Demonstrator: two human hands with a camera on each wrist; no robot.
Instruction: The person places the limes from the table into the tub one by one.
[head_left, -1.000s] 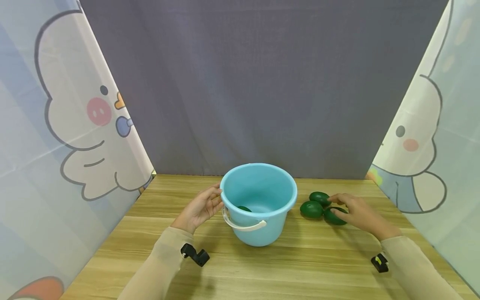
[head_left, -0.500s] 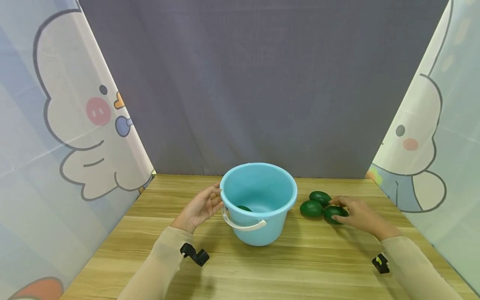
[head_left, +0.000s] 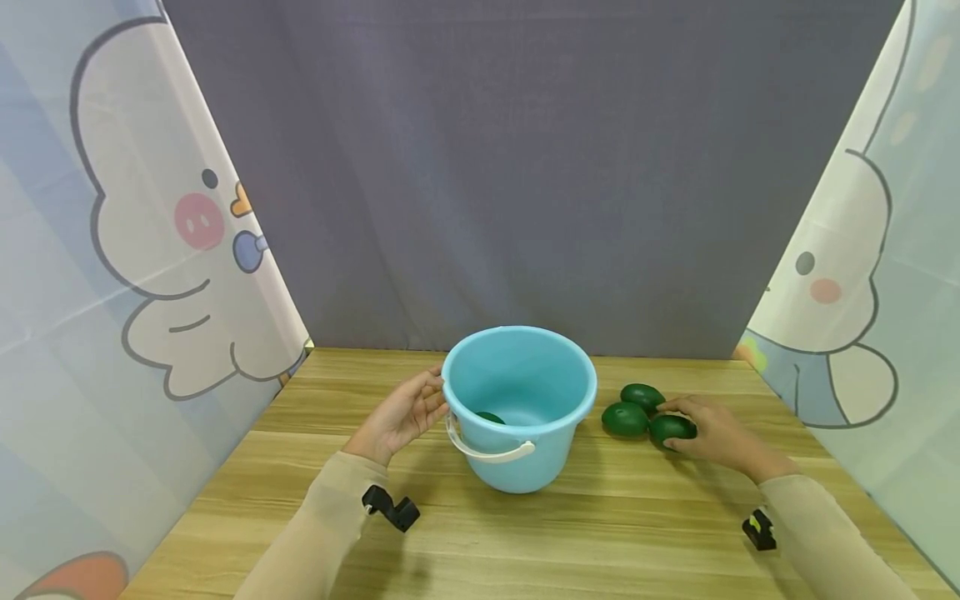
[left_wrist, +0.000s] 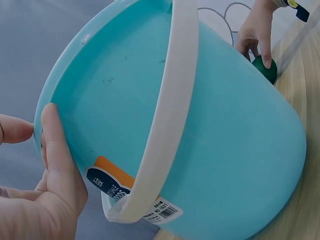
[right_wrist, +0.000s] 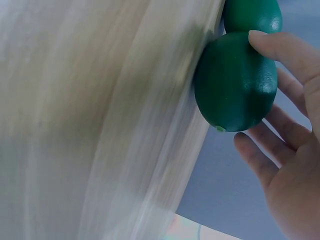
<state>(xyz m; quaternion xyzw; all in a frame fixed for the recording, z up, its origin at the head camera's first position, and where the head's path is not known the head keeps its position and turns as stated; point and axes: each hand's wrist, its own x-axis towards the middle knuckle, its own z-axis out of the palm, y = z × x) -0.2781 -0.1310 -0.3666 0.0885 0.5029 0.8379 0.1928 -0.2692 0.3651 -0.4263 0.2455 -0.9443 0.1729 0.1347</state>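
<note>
Right hand: (head_left: 716,429) fingers narrowed round the gripped green fruit (head_left: 671,427) — thumb on the near side, fingertips on the far side.
Gripped fruit: at table level, to the right of the bucket; a small pale nub shows at one end.
Other fruit: left green fruit (head_left: 625,419) and far green fruit (head_left: 642,396) lie just beside it.
Left hand: (head_left: 401,417) thumb and fingers hold the bucket's rim at its left side.
Bucket: (head_left: 517,467) light blue, upright on the table (head_left: 525,550).
Inside bucket: one green fruit (head_left: 489,417) — mostly hidden by the near wall.
Handle: (head_left: 487,457) white, hanging down on the near side.
Sticker: (left_wrist: 111,177) orange and navy, beside the handle's end.
Backdrop: dark grey curtain (head_left: 525,167).
</note>
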